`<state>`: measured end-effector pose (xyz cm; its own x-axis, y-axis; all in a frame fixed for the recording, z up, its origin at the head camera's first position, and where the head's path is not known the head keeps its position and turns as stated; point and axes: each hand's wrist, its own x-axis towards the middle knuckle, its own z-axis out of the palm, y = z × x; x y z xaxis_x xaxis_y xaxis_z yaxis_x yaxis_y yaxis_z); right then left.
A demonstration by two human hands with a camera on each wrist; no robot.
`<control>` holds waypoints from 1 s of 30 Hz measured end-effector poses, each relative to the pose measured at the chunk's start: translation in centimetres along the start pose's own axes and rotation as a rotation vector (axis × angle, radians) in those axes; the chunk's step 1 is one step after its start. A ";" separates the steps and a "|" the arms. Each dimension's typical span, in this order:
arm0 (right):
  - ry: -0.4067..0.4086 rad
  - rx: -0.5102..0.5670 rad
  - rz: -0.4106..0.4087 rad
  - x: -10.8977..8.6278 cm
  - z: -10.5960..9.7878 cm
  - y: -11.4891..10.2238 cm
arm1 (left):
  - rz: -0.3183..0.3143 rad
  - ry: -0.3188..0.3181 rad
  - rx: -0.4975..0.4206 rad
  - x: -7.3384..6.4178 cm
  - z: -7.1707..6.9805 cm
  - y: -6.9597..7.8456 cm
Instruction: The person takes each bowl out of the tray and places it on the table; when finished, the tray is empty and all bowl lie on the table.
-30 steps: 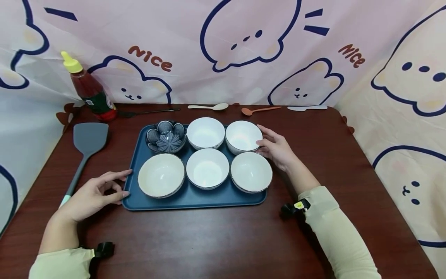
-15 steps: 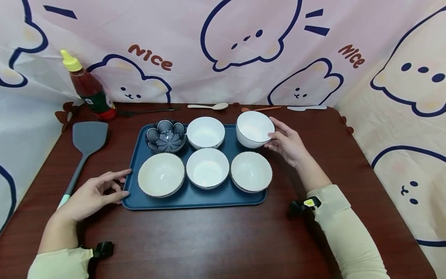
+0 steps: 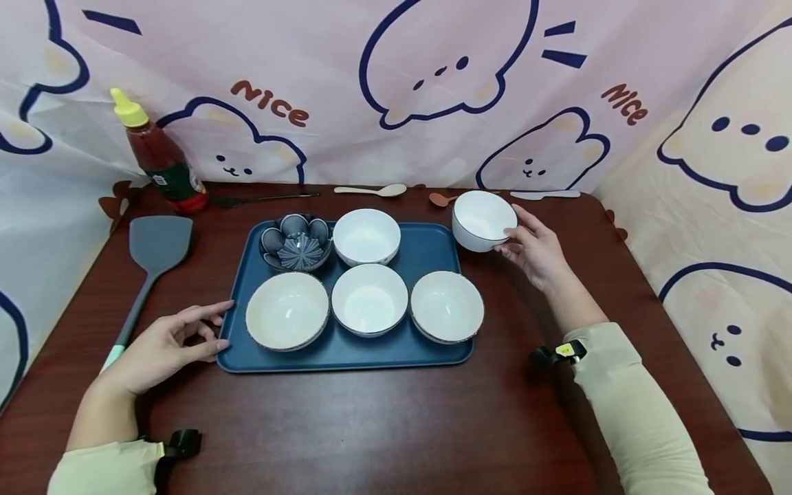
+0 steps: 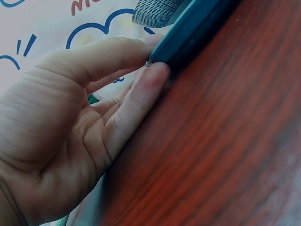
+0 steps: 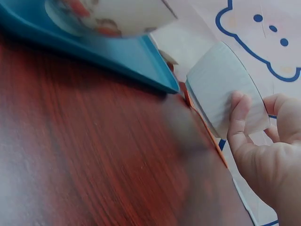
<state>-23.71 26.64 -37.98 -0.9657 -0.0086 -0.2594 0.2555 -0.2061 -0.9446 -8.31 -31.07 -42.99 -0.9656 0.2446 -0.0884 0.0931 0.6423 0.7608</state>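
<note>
My right hand (image 3: 533, 249) holds a white bowl (image 3: 482, 221) by its side, thumb on the outside and fingers at the far rim. The bowl is raised above the table, just off the blue tray's (image 3: 346, 361) back right corner. In the right wrist view the bowl (image 5: 225, 94) shows its plain white outer wall. At the tray's left edge rests my left hand (image 3: 167, 344); its forefinger and thumb touch the rim at separate spots. Still on the tray stand several white bowls (image 3: 369, 299) and a dark petal-shaped bowl (image 3: 295, 242).
A grey spatula (image 3: 159, 247) lies left of the tray, below a red sauce bottle (image 3: 167, 165). Along the back edge lie a dark fork (image 3: 266, 198), a cream spoon (image 3: 371, 190), an orange-brown spoon (image 3: 441, 199) and a white knife (image 3: 544, 195). A patterned cloth (image 3: 334, 82) hangs behind.
My right hand has lifted the white bowl from the tray's back right corner and carried it right and backward, past the tray's edge. My left hand has stayed at the tray's edge.
</note>
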 end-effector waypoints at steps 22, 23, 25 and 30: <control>-0.022 0.021 0.048 1.7 -0.5 1.5 | -0.028 -0.003 -0.018 -0.4 -0.1 0.2; -0.018 0.019 0.046 1.7 -0.5 1.5 | -0.025 -0.004 -0.023 -0.3 -0.1 0.2; -0.006 0.012 0.045 1.6 -0.7 1.6 | -0.022 -0.006 -0.027 -0.3 0.0 0.2; 0.003 0.002 0.049 1.3 -1.1 1.6 | -0.035 -0.004 -0.007 -0.2 0.0 0.2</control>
<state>-24.52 27.36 -40.06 -0.9520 -0.0161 -0.3055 0.3021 -0.2077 -0.9304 -8.07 -31.04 -42.83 -0.9672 0.2250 -0.1176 0.0575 0.6452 0.7619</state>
